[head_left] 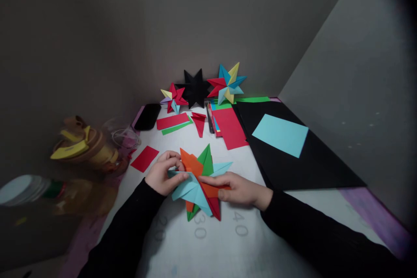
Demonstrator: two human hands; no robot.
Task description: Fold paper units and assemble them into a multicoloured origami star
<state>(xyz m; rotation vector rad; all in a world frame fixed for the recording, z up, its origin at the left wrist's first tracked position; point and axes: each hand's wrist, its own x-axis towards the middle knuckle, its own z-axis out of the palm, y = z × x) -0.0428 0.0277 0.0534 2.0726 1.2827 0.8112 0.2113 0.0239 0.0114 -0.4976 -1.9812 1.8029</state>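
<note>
A folded paper star [192, 191] with orange, green, light blue and red points is held between my two hands, just above the white table surface. My left hand [166, 173] grips its left side, with the thumb on a light blue flap and fingers curled behind. On the star's right side, my right hand [243, 189] has the index finger stretched toward the middle and the thumb on an orange point. Nearest to my left hand lies a small red paper rectangle [145, 159]. The fingertips behind the star are hidden.
At the back wall lean a small red star [174, 97], a black star [194, 88] and a multicoloured star [228, 83]. A phone [148, 117], red paper sheets [230, 128] and black sheets [312, 163] with a light blue sheet [280, 134] lie around. Jar [29, 189] stands left.
</note>
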